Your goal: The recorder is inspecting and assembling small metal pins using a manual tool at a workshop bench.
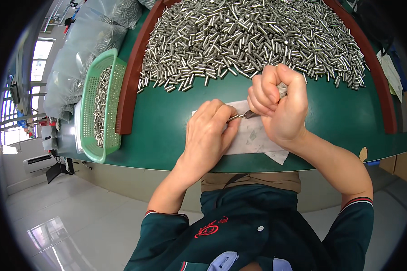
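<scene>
At the near edge of the green surface [339, 122], the left hand [208, 135] rests palm down on a white sheet of paper [251, 135], its fingers pinched closed around a small metal pin [236, 118] that lies level, pointing toward the other hand. Just beside it, the right hand [278, 106] is curled into a fist around a small tool [250, 114] whose dark tip meets the end of the pin above the paper. A crumpled bit of something pale shows inside that fist; what it is cannot be told.

Beyond the hands, toward the far edge, a broad heap of short metal pins [253, 38] covers the surface, closed in by a reddish-brown raised rim [130, 86] along both side edges. Outside the left rim, a light green mesh basket [95, 104] holds more pins. Farther off at the far left corner lie clear plastic bags [83, 45] of similar parts.
</scene>
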